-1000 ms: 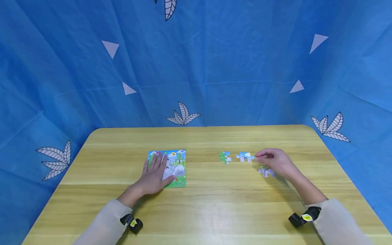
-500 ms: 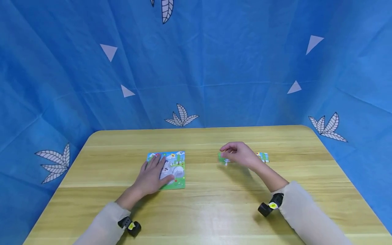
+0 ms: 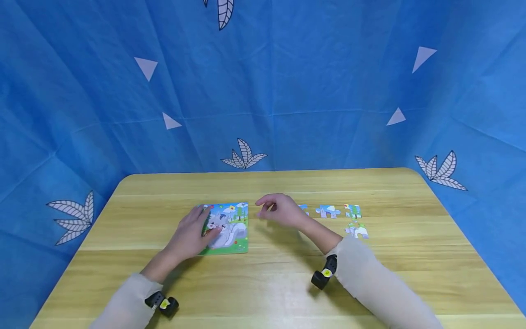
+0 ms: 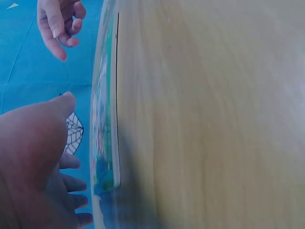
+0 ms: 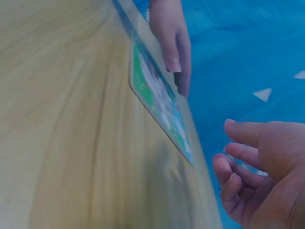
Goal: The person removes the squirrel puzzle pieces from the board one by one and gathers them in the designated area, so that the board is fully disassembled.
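A square picture puzzle (image 3: 232, 233) showing a grey-white animal on green lies on the left half of the table. My left hand (image 3: 186, 235) is over its left edge, fingers extended and thumb spread; in the left wrist view a gap shows between that hand (image 4: 35, 162) and the puzzle. To the puzzle's right my right hand (image 3: 283, 211) hovers above the table, fingers loosely bent. The right wrist view shows nothing between the thumb and fingers of this hand (image 5: 267, 171).
Loose jigsaw pieces lie right of my right hand: one partly hidden by it (image 3: 304, 208), a blue piece (image 3: 327, 211), a piece with trees (image 3: 353, 211) and a grey-green piece (image 3: 356, 230). A blue curtain (image 3: 328, 91) hangs behind the wooden table (image 3: 263, 283).
My right hand has travelled left from the loose pieces to beside the puzzle, uncovering the right-hand pieces. My left hand has drawn back leftward, showing more of the picture.
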`<action>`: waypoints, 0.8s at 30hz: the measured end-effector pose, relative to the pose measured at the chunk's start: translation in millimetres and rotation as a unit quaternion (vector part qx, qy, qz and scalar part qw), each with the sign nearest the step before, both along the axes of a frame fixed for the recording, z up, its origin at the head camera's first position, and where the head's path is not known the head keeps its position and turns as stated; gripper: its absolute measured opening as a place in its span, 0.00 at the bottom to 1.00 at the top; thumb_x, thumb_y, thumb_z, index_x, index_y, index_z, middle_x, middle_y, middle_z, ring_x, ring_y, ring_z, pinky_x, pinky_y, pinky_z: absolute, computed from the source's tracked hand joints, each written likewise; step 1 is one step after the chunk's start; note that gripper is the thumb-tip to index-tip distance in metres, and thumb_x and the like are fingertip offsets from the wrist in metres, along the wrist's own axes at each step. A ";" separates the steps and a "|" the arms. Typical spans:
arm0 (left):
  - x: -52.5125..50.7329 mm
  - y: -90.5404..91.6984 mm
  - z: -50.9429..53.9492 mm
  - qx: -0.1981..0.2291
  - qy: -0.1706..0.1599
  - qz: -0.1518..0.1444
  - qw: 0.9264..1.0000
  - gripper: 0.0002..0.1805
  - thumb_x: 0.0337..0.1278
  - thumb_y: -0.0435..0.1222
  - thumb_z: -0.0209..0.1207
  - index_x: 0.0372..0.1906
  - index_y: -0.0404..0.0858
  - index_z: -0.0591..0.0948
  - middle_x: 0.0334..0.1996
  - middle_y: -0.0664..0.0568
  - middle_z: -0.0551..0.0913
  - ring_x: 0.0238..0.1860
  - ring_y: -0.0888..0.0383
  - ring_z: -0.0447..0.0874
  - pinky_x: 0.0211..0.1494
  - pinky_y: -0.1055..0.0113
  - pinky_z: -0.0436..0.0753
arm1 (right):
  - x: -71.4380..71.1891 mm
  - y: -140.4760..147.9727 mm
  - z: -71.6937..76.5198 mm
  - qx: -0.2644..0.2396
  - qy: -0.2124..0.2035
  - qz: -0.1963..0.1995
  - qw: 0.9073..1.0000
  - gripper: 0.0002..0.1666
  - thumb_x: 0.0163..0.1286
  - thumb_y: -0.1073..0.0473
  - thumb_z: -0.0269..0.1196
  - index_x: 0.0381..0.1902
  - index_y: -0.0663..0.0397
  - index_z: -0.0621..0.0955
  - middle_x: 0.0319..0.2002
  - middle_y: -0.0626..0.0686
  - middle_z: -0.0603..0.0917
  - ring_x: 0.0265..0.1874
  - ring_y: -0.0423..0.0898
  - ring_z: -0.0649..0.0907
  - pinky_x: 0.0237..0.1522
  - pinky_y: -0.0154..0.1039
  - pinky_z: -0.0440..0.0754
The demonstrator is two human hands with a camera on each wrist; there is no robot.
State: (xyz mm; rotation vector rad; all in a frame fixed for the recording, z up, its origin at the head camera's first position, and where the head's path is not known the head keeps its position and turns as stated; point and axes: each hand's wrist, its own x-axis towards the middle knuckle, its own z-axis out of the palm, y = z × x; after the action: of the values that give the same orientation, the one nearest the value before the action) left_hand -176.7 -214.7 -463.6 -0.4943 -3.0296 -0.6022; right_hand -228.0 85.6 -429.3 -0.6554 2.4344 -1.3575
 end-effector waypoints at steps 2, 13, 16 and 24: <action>2.1 -4.5 -1.2 -0.004 -0.009 0.000 1.000 0.43 0.72 0.52 0.58 0.75 0.25 0.62 0.75 0.25 0.58 0.76 0.29 0.52 0.74 0.35 0.56 | 0.9 -11.6 -1.7 0.001 0.001 0.011 1.000 0.20 0.69 0.60 0.69 0.56 0.64 0.84 0.36 0.51 0.85 0.29 0.42 0.82 0.35 0.35 0.81; 15.8 -17.4 -5.0 -0.003 -0.060 0.000 0.998 0.48 0.73 0.59 0.51 0.80 0.29 0.52 0.79 0.29 0.45 0.78 0.28 0.39 0.75 0.31 0.43 | 0.8 -60.3 -17.1 0.000 0.018 0.021 1.000 0.18 0.68 0.63 0.70 0.54 0.65 0.84 0.34 0.51 0.85 0.31 0.41 0.81 0.34 0.31 0.80; 16.7 -17.5 -5.1 -0.008 -0.073 -0.001 0.997 0.50 0.72 0.60 0.52 0.80 0.29 0.50 0.80 0.29 0.43 0.78 0.28 0.37 0.75 0.31 0.40 | 1.1 -72.6 -20.5 0.026 0.038 0.007 0.999 0.17 0.67 0.62 0.71 0.52 0.62 0.85 0.33 0.50 0.85 0.29 0.39 0.81 0.32 0.31 0.78; 16.5 -14.3 -5.0 -0.013 -0.101 -0.007 0.995 0.55 0.69 0.62 0.53 0.80 0.28 0.46 0.79 0.27 0.39 0.78 0.28 0.32 0.74 0.31 0.35 | 7.9 -98.8 -28.2 0.136 0.082 -0.040 0.987 0.13 0.66 0.54 0.73 0.46 0.51 0.89 0.32 0.43 0.84 0.31 0.36 0.78 0.34 0.31 0.75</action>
State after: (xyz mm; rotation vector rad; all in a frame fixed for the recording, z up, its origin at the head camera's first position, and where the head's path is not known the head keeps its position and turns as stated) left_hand -160.2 -228.9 -468.6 -0.4835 -3.2301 -0.6527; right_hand -220.1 -13.2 -457.5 -0.6276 2.7366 -1.0047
